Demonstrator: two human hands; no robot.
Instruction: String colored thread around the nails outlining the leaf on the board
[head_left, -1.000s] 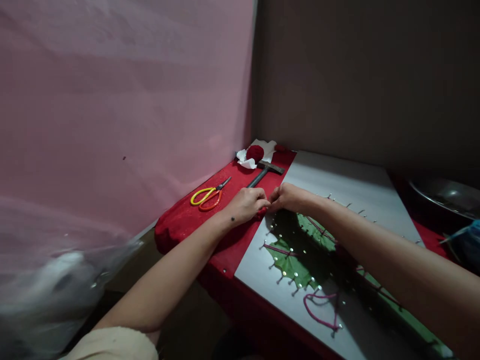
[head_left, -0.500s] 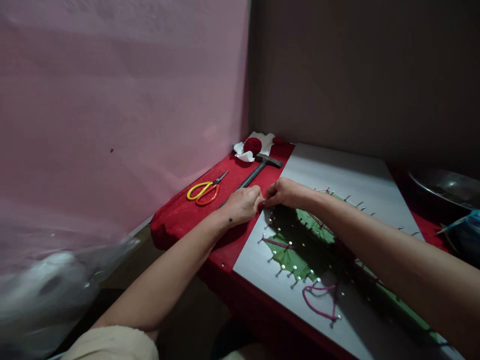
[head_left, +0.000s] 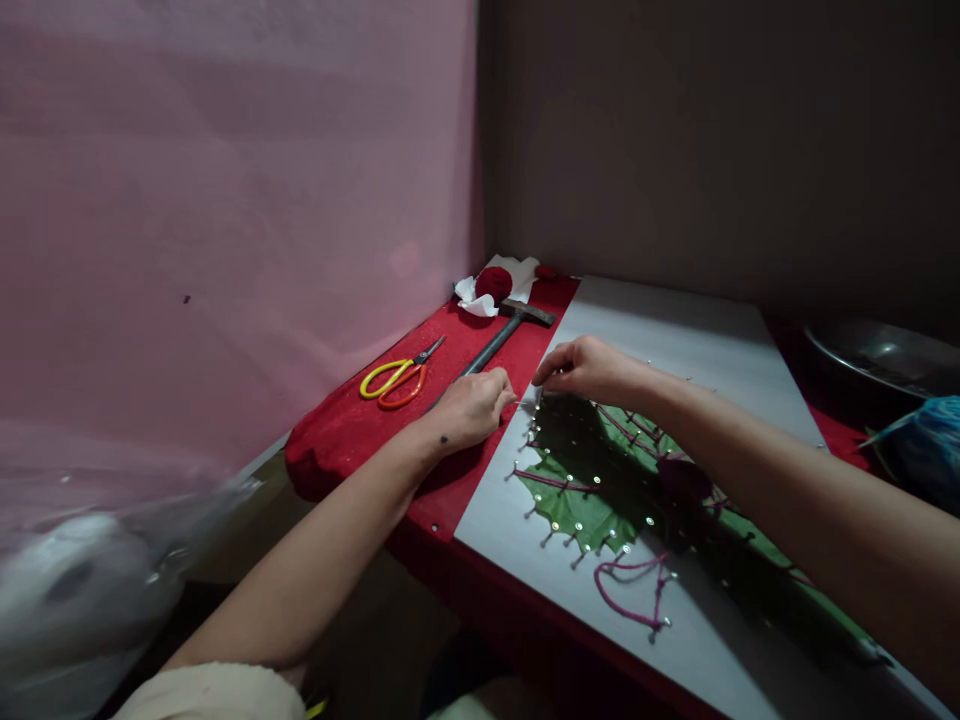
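Observation:
My left hand [head_left: 474, 405] is closed in a pinch at the left edge of a white board [head_left: 675, 310], with a thin pale bit at its fingertips too small to name. Just across the corner, my right hand [head_left: 581, 368] has its fingers pinched together above the nails; what they hold is hidden. Green leaves [head_left: 577, 500] lie on the board, ringed by several upright nails [head_left: 555, 527]. Purple yarn [head_left: 626, 612] runs between some nails and loops near the front edge. A dark purple yarn bundle [head_left: 682, 480] rests under my right forearm.
Scissors [head_left: 394, 383] with yellow and orange handles and a hammer [head_left: 491, 345] lie on the red cloth [head_left: 345, 445]. Behind them, a red yarn ball [head_left: 493, 284] sits on white paper. A metal basin [head_left: 885, 355] and blue yarn [head_left: 934, 440] are at right. A pink sheet hangs at left.
My hands have moved slightly apart; the right one is lifted a little, and the left has drawn slightly back. The whole view has shifted slightly.

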